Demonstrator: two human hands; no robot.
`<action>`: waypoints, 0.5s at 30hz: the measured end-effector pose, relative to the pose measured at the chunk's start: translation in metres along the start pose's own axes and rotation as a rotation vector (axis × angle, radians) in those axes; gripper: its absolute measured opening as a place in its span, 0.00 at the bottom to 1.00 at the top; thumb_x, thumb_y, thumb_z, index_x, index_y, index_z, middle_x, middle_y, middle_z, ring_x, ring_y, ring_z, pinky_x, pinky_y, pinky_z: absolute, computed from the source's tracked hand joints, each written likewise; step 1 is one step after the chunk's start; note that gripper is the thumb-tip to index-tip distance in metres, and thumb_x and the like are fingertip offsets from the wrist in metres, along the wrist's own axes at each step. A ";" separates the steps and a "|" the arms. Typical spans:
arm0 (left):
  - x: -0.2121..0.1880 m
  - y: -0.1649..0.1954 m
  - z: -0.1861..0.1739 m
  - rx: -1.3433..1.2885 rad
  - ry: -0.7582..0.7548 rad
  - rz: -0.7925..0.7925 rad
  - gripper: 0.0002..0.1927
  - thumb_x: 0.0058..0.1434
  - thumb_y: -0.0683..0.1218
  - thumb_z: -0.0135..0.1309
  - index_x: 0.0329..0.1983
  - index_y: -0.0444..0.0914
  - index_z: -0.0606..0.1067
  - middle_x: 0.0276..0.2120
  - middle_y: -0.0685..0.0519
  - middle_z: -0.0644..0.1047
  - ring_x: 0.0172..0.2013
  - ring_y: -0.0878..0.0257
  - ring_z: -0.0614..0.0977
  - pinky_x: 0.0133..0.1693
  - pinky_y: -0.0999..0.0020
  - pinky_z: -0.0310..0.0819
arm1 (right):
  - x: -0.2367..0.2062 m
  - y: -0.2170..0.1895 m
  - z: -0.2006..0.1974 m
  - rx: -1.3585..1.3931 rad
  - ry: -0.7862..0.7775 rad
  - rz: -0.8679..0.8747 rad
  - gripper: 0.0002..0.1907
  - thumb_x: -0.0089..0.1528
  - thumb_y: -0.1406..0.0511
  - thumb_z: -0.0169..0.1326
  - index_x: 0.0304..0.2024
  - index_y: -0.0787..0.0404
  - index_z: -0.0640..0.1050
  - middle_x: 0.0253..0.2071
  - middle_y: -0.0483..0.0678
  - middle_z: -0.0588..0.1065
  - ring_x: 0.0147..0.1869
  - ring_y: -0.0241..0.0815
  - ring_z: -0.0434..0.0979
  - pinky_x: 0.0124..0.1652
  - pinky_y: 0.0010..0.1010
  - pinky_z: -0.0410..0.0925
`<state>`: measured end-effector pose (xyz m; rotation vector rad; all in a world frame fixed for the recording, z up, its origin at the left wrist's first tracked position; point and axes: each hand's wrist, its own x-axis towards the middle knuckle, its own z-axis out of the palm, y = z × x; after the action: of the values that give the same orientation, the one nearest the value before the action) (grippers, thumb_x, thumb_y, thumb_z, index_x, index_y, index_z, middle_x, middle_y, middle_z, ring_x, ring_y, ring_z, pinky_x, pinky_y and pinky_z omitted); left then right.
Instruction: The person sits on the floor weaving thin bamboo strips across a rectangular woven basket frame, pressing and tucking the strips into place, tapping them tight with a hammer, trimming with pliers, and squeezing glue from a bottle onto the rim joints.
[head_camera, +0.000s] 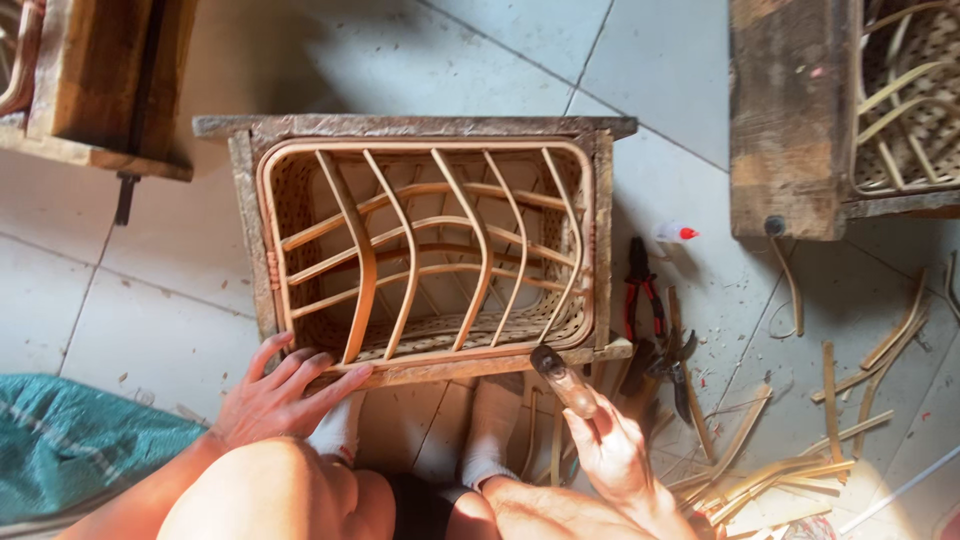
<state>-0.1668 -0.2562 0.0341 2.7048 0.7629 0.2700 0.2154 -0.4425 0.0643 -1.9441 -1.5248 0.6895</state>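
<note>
A rectangular woven rattan basket with curved cane ribs (425, 255) sits in the middle of the frame inside a rough, dark wooden box mould (410, 127), which stands on the pale grey tiled floor (170, 270). The left hand (280, 395), at lower left of centre, lies flat on the mould's near edge by its lower left corner; its fingers (318, 368) are spread and stretched out, pinching nothing, with the tips touching the wood just beside the basket rim. The right hand (612, 452), at lower right of centre, has its fingers wrapped around the handle of a small metal-headed hammer (560, 378), whose dark head rests at the near edge of the mould, close to the basket's lower right corner. Between the two hands, two feet in white socks (490, 425) stand on the floor against the mould. To the right of the mould lie red-handled pliers (637, 285), a small white glue bottle with a red cap (675, 233) and scattered strips of split cane (830, 400). A teal woven sack (70, 440) lies at lower left, and a second wooden mould holding a woven basket (800, 110) fills the upper right.
</note>
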 end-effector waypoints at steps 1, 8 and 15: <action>0.001 -0.001 0.000 -0.005 0.005 0.005 0.36 0.50 0.44 0.58 0.66 0.51 0.70 0.42 0.54 0.77 0.47 0.58 0.78 0.63 0.46 0.59 | 0.002 -0.002 0.001 -0.002 -0.002 0.015 0.16 0.61 0.70 0.60 0.51 0.67 0.77 0.44 0.57 0.81 0.41 0.52 0.85 0.39 0.34 0.76; 0.000 -0.010 0.007 -0.062 0.050 -0.040 0.28 0.56 0.51 0.64 0.59 0.40 0.72 0.45 0.55 0.78 0.48 0.61 0.79 0.62 0.49 0.61 | 0.021 -0.016 0.006 0.066 -0.177 -0.003 0.18 0.59 0.69 0.61 0.52 0.67 0.77 0.42 0.56 0.81 0.38 0.51 0.86 0.35 0.33 0.76; -0.003 -0.011 0.008 -0.073 0.157 -0.026 0.28 0.55 0.51 0.63 0.58 0.38 0.72 0.43 0.52 0.78 0.48 0.59 0.79 0.61 0.50 0.62 | 0.053 -0.031 -0.002 0.189 -0.205 0.358 0.12 0.62 0.68 0.58 0.47 0.65 0.81 0.30 0.52 0.79 0.26 0.42 0.77 0.26 0.32 0.71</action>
<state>-0.1727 -0.2512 0.0225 2.6259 0.8148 0.4985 0.2071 -0.3854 0.0850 -2.0680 -1.1791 1.1724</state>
